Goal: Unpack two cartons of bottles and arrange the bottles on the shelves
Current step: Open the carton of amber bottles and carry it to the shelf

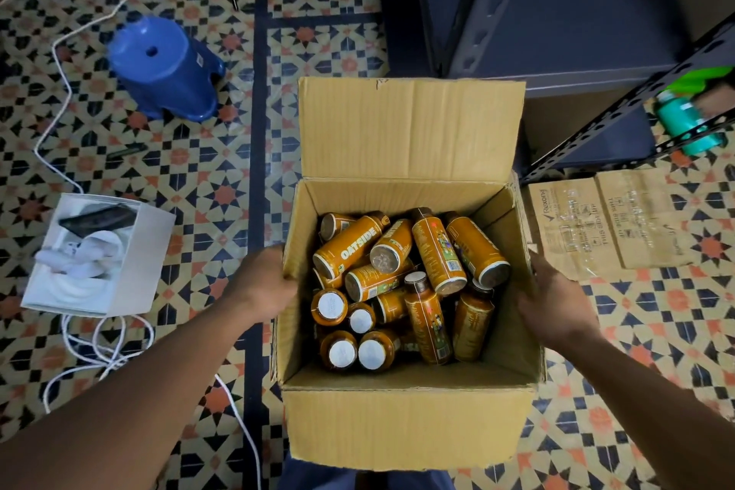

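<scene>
Head view looks down on an open carton (405, 426) held between both hands above the tiled floor (199, 191). The left hand (264, 284) grips the carton's left wall and the right hand (557, 306) clasps its right wall, thumb at the rim. Between the hands, inside the carton, lies a jumble of orange bottles (429, 314). Those nearest the wrists stand upright, white caps (343, 353) facing up. Those farther from the hands lie on their sides. The OATSIDE bottle (350, 247) slants with its base toward the left hand and its cap pointing away. Beyond the right hand stands a dark metal shelf (557, 12), with flattened cardboard (596, 227) on the floor just past that hand's fingers. A blue stool (163, 64) sits well beyond the left hand.
</scene>
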Demonstrator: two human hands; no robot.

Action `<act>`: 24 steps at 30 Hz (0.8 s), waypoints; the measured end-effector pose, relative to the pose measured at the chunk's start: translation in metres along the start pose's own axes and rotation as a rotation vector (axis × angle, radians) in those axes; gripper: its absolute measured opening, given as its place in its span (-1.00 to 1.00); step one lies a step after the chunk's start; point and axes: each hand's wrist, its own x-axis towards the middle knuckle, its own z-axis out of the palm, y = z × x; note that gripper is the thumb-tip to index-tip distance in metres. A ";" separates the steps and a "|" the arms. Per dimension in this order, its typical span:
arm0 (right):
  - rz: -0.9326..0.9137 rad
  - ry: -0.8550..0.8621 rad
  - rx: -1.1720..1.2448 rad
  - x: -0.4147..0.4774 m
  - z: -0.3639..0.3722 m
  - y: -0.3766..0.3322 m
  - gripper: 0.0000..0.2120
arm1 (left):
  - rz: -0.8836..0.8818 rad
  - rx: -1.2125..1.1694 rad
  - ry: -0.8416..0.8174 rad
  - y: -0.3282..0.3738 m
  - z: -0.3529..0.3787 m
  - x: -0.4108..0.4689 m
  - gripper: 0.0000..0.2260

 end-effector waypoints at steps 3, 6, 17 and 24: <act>-0.008 -0.025 0.020 -0.022 -0.007 -0.016 -0.41 | -0.013 0.011 -0.015 -0.010 -0.016 -0.021 -0.79; -0.019 -0.040 -0.002 -0.046 -0.013 -0.034 -0.46 | -0.039 0.019 -0.003 -0.020 -0.034 -0.046 -0.82; -0.115 -0.125 -0.048 -0.113 -0.021 -0.141 -0.48 | -0.178 -0.051 0.013 -0.099 -0.111 -0.125 -0.84; -0.142 -0.153 -0.042 -0.147 -0.022 -0.233 -0.50 | -0.174 -0.037 0.043 -0.142 -0.197 -0.157 -0.85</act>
